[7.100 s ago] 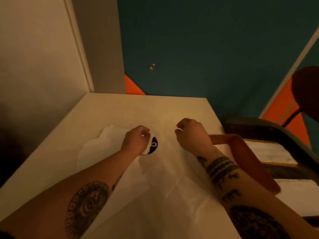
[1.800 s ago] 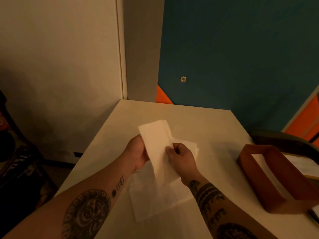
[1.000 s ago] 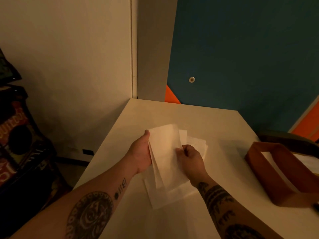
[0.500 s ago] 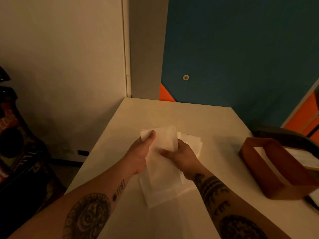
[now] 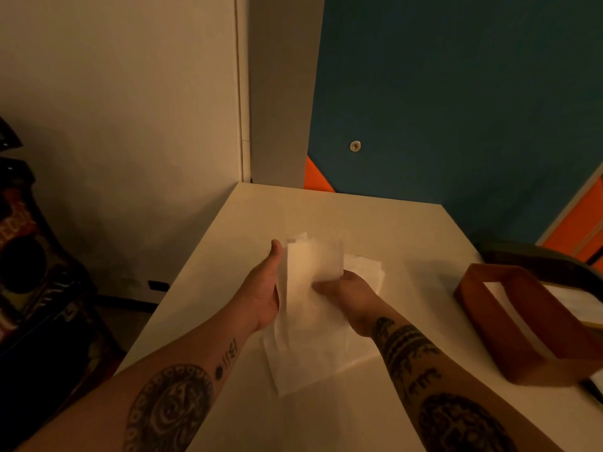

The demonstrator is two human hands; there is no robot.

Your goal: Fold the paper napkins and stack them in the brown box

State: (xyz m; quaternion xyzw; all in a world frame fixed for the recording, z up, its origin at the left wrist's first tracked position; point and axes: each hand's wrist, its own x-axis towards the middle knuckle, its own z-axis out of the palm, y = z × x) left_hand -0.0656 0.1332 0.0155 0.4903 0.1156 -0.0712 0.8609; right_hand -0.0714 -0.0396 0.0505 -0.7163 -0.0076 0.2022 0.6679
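Two bare hands at centre frame, both on one folded paper napkin (image 5: 313, 272).

Left hand (image 5: 266, 293): left of centre, palm turned inward, thumb extended upward along the napkin's left edge, fingers hidden behind the paper. Grip partly closed on the napkin; forearm tattooed.

Folded paper napkin: held upright between the two hands, lifted off the table (image 5: 408, 230), its upper edge above both hands.

Pile of loose napkins (image 5: 310, 357): flat on the table directly beneath the hands, one corner showing beyond the right hand.

Right hand (image 5: 347, 290): right of centre, fingers curled and pinching the napkin's lower right portion; closed on the paper. Forearm tattooed.

Brown box (image 5: 525, 337): lower right of frame, on the table near its right edge, well apart from the hands, open top; something white shows inside, and whether these are napkins cannot be told.

Blue wall panel (image 5: 456, 93): upper right, behind the table.
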